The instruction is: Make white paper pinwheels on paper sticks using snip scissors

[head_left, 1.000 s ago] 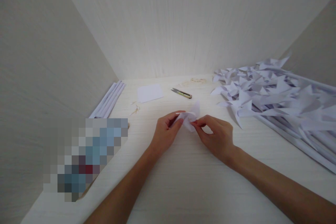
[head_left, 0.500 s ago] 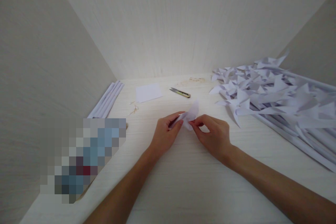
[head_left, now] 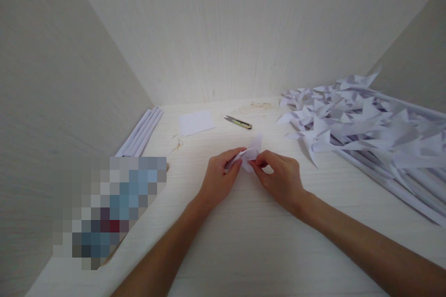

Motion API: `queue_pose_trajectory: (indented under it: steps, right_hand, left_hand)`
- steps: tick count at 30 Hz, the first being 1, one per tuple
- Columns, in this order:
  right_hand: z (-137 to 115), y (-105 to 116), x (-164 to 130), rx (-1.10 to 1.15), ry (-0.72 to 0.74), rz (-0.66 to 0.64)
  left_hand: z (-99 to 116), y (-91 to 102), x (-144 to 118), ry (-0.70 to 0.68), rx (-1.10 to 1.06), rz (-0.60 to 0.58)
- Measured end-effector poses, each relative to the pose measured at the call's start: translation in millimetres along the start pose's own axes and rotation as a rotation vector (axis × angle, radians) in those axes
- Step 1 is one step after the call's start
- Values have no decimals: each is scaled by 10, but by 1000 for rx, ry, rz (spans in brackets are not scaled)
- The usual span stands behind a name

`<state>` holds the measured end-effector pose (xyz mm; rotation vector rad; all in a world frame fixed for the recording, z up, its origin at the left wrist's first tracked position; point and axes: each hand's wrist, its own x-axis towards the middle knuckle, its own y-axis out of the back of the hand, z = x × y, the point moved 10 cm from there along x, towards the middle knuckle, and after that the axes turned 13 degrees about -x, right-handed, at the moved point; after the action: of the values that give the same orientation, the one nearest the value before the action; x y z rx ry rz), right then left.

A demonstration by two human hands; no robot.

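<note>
A white paper pinwheel, with curled blades, is held above the table at the middle of the view. My left hand pinches its left side between thumb and fingers. At its right, my right hand has thumb and forefinger pinched together on the paper near the centre. Whether those fingertips also hold something small is hidden. Beyond the hands lie thread snips with pointed blades and a flat stack of white paper squares.
Several finished paper pinwheels on rolled sticks are heaped at the right. Rolled white paper tubes lie at the left, behind a blurred-out patch. Thin tan strands and another small pile rest on the table.
My right hand has shifted slightly left, closer to my left hand, and a pinwheel blade now bends inward over the centre. My left hand has hardly moved.
</note>
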<state>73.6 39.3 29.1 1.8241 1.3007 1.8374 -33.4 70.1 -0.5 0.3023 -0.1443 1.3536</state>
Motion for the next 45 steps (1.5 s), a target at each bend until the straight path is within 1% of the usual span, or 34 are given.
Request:
queue_pose_trajectory:
  steps: [3,9,15,18,24,27,35,41,45]
  right_hand:
    - [-7,-1,6,1,0,-14]
    - [-14,11,13,-13,-6,0]
    - [-29,19,0,-11,8,14]
    - [-37,29,-2,-3,13,21]
    - [-27,60,9,-12,20,53]
    - [-12,70,19,-24,14,62]
    - [-2,78,7,-42,3,60]
    - [11,41,16,-59,-10,21]
    - [-2,21,13,-36,13,6]
  left_hand:
    - [15,1,-3,-18,27,2]
    - [19,-10,1,-18,24,-10]
    - [-23,9,6,9,6,5]
    - [-64,20,13,28,-43,14]
    - [-111,36,33,70,-228,35]
    - [-131,47,36,99,-253,54]
    - [-165,27,38,132,-262,54]
    - [-110,-2,36,89,-185,15]
    - [-104,-2,29,69,-125,2]
